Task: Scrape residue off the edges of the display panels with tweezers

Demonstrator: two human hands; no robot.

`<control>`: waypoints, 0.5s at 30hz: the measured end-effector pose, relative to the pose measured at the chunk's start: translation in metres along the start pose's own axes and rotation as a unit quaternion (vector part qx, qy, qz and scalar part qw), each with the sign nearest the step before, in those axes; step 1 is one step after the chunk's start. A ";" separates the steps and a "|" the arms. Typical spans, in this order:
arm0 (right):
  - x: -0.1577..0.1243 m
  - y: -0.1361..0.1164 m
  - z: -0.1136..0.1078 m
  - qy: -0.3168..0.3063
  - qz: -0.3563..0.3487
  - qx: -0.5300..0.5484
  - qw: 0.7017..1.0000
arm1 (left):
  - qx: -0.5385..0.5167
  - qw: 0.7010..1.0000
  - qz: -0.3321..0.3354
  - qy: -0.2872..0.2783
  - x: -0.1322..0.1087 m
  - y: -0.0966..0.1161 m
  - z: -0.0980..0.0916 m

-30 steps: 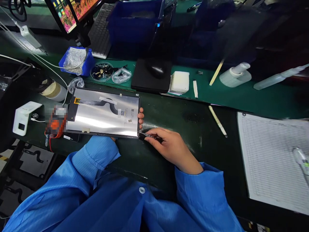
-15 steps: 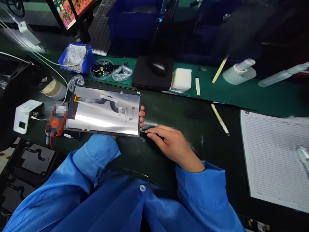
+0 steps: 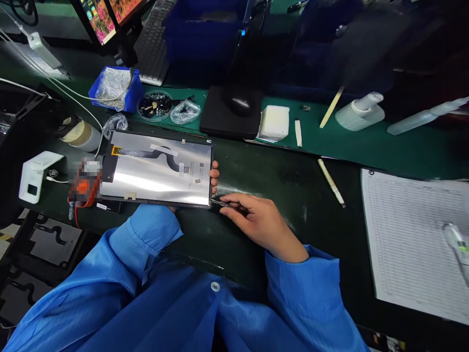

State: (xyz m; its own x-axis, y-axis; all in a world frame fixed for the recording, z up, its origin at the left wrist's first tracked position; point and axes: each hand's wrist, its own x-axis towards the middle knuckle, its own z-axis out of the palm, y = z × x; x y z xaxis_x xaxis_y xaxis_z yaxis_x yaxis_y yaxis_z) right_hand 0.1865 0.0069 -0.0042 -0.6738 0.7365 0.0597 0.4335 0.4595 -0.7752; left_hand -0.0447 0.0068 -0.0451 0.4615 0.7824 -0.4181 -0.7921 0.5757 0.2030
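A rectangular display panel with a silver back, a black flexible cable and small labels lies on the dark mat. My left hand is mostly hidden under it, with only the fingertips curling round its right edge. My right hand pinches slim metal tweezers, whose tips touch the panel's lower right corner. A small black object sticks out from under the panel's lower left edge.
Behind the panel are a blue bin of plastic bags, a dish of small parts and a black pad. A white foam block and a plastic bottle stand further right. A printed sheet lies at the right.
My right hand has shifted slightly, with the tweezer tips staying at the panel's lower right corner. The view has swayed a little, and the panel stays in my left hand.
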 end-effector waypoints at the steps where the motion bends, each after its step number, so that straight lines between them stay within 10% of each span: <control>1: 0.000 0.000 0.000 -0.001 0.005 0.003 1.000 | -0.002 1.000 -0.001 0.005 -0.001 0.000 0.001; 15: 0.000 -0.001 0.001 -0.011 0.007 -0.001 1.000 | -0.027 0.991 0.073 0.111 -0.017 -0.020 0.017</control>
State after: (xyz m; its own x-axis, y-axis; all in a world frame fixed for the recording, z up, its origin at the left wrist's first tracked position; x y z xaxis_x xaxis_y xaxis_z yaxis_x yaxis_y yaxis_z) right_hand 0.1855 0.0066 -0.0041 -0.6810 0.7315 0.0340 0.4442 0.4495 -0.7750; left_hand -0.0297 -0.0143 -0.0273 0.2460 0.7810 -0.5741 -0.8665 0.4426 0.2308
